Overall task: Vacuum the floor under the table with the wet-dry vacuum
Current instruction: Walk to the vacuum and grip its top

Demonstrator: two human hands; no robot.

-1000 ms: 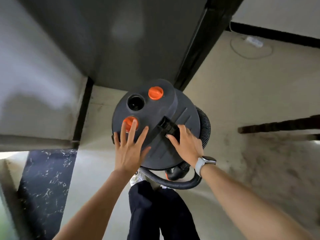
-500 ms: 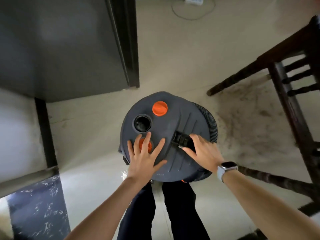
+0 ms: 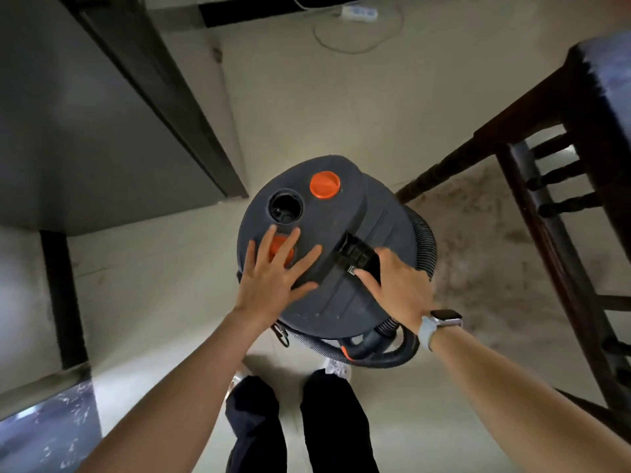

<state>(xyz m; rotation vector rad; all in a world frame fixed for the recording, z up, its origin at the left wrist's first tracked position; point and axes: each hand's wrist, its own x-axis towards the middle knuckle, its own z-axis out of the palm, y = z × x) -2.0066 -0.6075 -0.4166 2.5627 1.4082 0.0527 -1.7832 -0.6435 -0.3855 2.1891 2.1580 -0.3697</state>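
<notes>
The dark grey wet-dry vacuum (image 3: 341, 295) stands on the floor in front of my legs, seen from above. Its lid has an open round port (image 3: 286, 207) and an orange cap (image 3: 325, 185). My left hand (image 3: 273, 278) lies flat on the lid with fingers spread, partly covering a second orange cap (image 3: 280, 245). My right hand (image 3: 396, 285) wraps the black carry handle (image 3: 355, 254), thumb under and fingers over it. A ribbed black hose (image 3: 426, 240) coils around the body. The grey table (image 3: 85, 131) fills the upper left.
A dark wooden chair (image 3: 553, 233) stands close on the right, over a dirty floor patch (image 3: 478, 240). A white power strip (image 3: 360, 11) with a thin cable lies by the far wall. The table's dark leg (image 3: 63, 302) rises at left. A marbled dark slab (image 3: 44, 431) fills the bottom-left corner.
The view has swung, and the vacuum now sits away from the table edge, closer to the chair. Both hands have stayed on the lid and the handle.
</notes>
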